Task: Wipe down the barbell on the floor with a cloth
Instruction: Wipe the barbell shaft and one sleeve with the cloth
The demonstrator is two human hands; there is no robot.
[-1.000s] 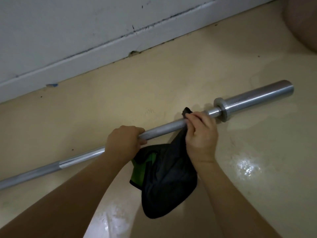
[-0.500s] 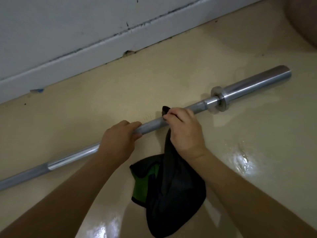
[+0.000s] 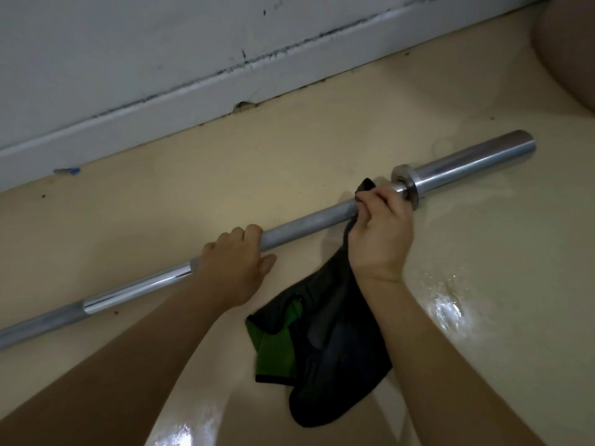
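Note:
A long silver barbell lies slantwise on the cream floor, its thick sleeve and collar at the upper right. My left hand is closed around the shaft near its middle. My right hand grips a dark cloth with a green patch wrapped over the shaft just left of the collar. The rest of the cloth hangs down and trails on the floor between my forearms.
A white wall with a scuffed baseboard runs behind the bar. A small blue scrap lies at its foot on the left. A rounded tan shape fills the top right corner. Shiny patches mark the floor on the right.
My right hand slid the cloth left along the shaft, then back right until it sits beside the collar. My left hand has stayed clasped on the shaft.

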